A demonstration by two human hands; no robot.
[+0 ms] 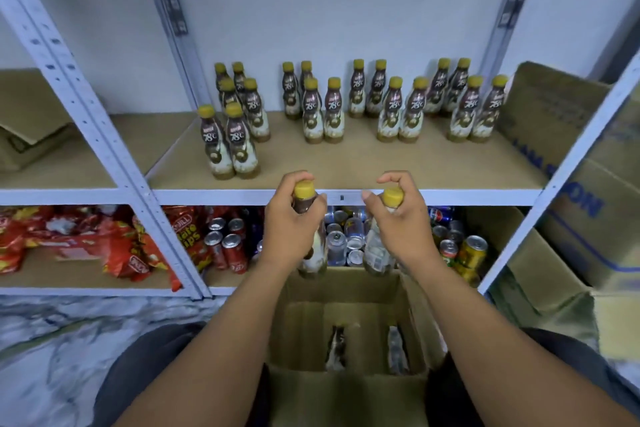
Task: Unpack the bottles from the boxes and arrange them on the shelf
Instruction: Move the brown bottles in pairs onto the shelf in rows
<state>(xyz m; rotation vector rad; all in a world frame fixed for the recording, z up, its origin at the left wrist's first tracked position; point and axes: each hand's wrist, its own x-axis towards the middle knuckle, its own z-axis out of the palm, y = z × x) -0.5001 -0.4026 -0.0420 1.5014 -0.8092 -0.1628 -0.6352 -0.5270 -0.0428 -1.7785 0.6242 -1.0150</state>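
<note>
Left hand [289,218] grips yellow-capped bottle [304,199] by neck; right hand [398,215] grips second bottle [389,204], both above open cardboard box [346,381].

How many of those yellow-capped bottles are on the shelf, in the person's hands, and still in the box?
Shelved bottles on the shelf: 18
Held bottles: 2, the left bottle in the left hand, the right bottle in the right hand
Boxed bottles in the open box: 2 visible
Total: 22
</note>
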